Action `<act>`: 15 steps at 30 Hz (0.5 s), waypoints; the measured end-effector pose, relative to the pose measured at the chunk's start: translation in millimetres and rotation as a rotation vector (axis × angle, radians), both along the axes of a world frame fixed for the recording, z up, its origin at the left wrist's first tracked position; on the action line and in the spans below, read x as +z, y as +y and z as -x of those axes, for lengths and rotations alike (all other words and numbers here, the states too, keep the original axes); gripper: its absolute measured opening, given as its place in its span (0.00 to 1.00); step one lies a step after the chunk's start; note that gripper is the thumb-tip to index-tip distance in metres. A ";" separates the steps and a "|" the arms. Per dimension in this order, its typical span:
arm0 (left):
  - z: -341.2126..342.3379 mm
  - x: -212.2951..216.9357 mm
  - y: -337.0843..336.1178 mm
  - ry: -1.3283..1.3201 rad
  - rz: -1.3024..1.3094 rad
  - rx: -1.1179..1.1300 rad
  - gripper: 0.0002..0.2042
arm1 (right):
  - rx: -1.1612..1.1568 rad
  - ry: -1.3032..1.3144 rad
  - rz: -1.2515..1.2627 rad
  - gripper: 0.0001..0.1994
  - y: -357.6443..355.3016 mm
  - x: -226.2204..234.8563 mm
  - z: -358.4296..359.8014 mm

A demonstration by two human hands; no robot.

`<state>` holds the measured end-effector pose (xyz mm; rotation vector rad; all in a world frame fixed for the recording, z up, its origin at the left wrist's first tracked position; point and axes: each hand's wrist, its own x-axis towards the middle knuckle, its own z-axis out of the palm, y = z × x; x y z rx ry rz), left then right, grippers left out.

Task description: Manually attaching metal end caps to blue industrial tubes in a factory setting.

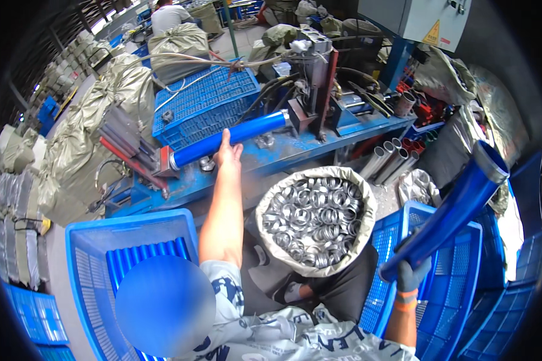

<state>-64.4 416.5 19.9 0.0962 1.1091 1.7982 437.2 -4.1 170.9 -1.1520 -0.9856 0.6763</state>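
A shiny blue tube [256, 127] lies lengthwise between the two upright end fixtures of a blue bench machine. My left hand [227, 155], bare, reaches up to its near side with thumb and fingers stretched out. The thumb overlaps the tube; whether it touches cannot be told. At the right, my right hand [413, 277] wears a dark glove with an orange cuff. It is closed around the lower end of a second blue tube [454, 204], which tilts up to the right and has a metal ring at its upper end. Between my arms stands a pale sack [265, 225] of metal rings [319, 207].
A blue crate [81, 259] at the left holds several blue tubes [144, 256], partly hidden by a blurred round patch. Another blue crate [473, 265] stands under my right hand. Bare metal tubes [376, 161] stand behind the sack. Another person [170, 18] sits far back.
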 end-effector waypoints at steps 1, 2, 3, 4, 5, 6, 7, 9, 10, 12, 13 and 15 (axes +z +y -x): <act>6.8 -7.2 6.8 0.013 0.011 -0.008 0.47 | -0.036 -0.101 0.088 0.31 -20.9 -6.9 -24.8; -1.5 -12.0 12.1 0.006 0.020 -0.027 0.47 | -0.088 -0.210 0.188 0.30 -41.3 -12.9 -52.5; -10.0 -16.0 14.3 0.008 0.066 -0.046 0.47 | -0.143 -0.231 0.261 0.29 -58.1 -13.4 -71.6; -12.4 -17.9 15.4 0.017 0.108 -0.057 0.48 | -0.191 -0.245 0.330 0.28 -71.2 -13.8 -88.3; -4.2 -17.4 15.1 0.059 0.156 -0.063 0.48 | -0.270 -0.281 0.335 0.26 -81.1 -17.6 -104.5; -5.8 -18.9 10.9 0.138 0.176 -0.098 0.49 | -0.350 -0.321 0.362 0.25 -95.3 -15.7 -119.6; -12.9 -19.2 7.0 0.152 0.206 -0.139 0.49 | -0.478 -0.390 0.341 0.25 -117.5 -24.8 -148.4; -6.6 -16.8 -2.4 0.192 0.240 -0.169 0.50 | -0.617 -0.447 0.324 0.25 -173.4 -57.2 -217.8; 20.0 -8.4 -4.1 0.218 0.238 -0.242 0.49 | -0.622 -0.427 0.318 0.26 -196.3 -82.6 -254.4; 20.0 -16.8 -16.4 0.199 0.241 -0.361 0.48 | -0.562 -0.412 0.388 0.28 -321.9 -142.5 -360.6; 4.6 -42.7 -32.3 0.177 0.201 -0.385 0.48 | -0.637 -0.507 0.586 0.29 -391.8 -152.1 -382.5; -35.7 -93.0 -80.9 0.224 0.117 -0.431 0.48 | -0.755 -0.571 0.817 0.30 -472.4 -175.2 -381.4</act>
